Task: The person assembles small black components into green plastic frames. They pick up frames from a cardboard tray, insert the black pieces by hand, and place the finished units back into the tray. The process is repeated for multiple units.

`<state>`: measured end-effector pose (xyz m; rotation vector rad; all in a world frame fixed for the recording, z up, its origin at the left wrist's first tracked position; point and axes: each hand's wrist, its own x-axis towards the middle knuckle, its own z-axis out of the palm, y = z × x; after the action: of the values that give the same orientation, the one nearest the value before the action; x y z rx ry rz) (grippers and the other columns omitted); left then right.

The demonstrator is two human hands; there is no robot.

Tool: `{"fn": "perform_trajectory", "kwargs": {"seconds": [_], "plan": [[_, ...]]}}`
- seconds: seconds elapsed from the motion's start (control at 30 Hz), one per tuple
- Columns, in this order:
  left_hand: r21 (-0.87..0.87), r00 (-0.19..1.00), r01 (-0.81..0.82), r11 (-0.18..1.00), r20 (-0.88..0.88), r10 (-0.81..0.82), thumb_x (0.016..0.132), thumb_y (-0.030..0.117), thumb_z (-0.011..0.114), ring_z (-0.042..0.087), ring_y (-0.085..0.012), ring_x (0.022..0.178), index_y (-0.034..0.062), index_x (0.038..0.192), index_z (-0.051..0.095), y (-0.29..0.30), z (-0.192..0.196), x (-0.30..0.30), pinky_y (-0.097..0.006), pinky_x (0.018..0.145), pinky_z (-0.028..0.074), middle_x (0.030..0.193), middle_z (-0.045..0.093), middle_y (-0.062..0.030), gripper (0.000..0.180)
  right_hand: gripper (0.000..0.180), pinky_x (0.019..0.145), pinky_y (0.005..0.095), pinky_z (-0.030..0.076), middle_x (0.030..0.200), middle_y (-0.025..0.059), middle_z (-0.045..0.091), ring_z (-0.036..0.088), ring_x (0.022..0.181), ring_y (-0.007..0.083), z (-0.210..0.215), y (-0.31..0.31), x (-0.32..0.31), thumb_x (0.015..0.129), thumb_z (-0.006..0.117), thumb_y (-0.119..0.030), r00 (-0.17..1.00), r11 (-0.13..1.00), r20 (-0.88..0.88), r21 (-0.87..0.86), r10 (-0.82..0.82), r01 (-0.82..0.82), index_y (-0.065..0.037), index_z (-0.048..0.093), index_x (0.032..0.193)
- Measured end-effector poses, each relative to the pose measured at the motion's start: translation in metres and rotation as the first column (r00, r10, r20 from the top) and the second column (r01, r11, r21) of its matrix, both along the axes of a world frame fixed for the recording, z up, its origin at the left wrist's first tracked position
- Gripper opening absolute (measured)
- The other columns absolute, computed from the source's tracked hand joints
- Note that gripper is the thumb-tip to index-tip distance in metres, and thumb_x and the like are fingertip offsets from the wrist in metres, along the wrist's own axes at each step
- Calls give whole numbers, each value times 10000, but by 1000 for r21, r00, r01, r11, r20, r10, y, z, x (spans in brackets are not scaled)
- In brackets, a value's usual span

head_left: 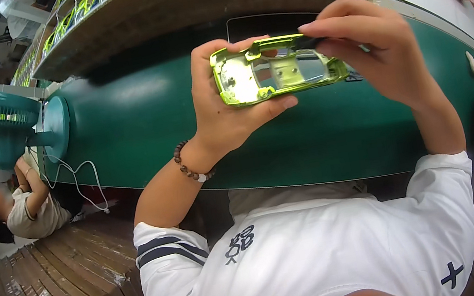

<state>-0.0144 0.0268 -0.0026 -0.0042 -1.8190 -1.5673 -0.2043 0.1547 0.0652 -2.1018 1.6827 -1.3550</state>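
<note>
above a green table (126,122) with fan (8,111), left hand (219,110) clasps lime shell (238,80), right hand (382,39) pinches black piece (306,43).

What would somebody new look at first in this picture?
Probably the shiny lime-green shell, held up above the middle of the green table in the left hand, while the right hand's fingers pinch a small dark piece at its right end. Next might come the teal fan at the table's left end, then the big cardboard box along the far edge.
</note>
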Motion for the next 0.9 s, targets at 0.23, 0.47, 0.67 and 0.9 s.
{"fn": "perform_trajectory", "kwargs": {"seconds": [0.23, 0.47, 0.67, 0.9], "plan": [[-99, 999, -41, 994, -19, 39, 646, 9, 831, 548, -230, 1103, 61, 1179, 305, 8, -2, 0, -357, 919, 511, 1200, 510, -178, 750, 218, 580, 212, 479, 836, 63, 620, 605, 681, 123, -14, -12, 28, 724, 701, 71, 989, 997, -123, -3, -81, 82, -6, 691, 928], [-100, 998, -68, 993, 3, 69, 629, 1, 839, 548, -228, 1102, 61, 1169, 307, 10, -3, -1, -353, 918, 508, 1181, 534, -181, 761, 117, 559, 261, 483, 795, 62, 641, 623, 641, 175, -22, -12, 27, 740, 702, 7, 988, 990, -54, -31, -142, 141, -24, 688, 852], [-98, 996, -84, 992, 8, 85, 621, 9, 847, 547, -223, 1104, 59, 1163, 312, 10, -10, -4, -352, 924, 503, 1178, 541, -176, 763, 139, 581, 245, 499, 805, 70, 642, 625, 664, 158, -23, -11, 25, 729, 701, 43, 982, 986, -85, -15, -167, 166, -10, 679, 856], [-21, 996, -87, 996, 14, 87, 607, 18, 859, 569, -206, 1059, 61, 1158, 317, 13, -4, -5, -328, 888, 522, 1167, 545, -159, 774, 105, 547, 244, 486, 769, 70, 651, 622, 628, 164, -27, -14, 25, 721, 695, 52, 982, 979, -92, -135, -166, 153, -4, 648, 797]]}}
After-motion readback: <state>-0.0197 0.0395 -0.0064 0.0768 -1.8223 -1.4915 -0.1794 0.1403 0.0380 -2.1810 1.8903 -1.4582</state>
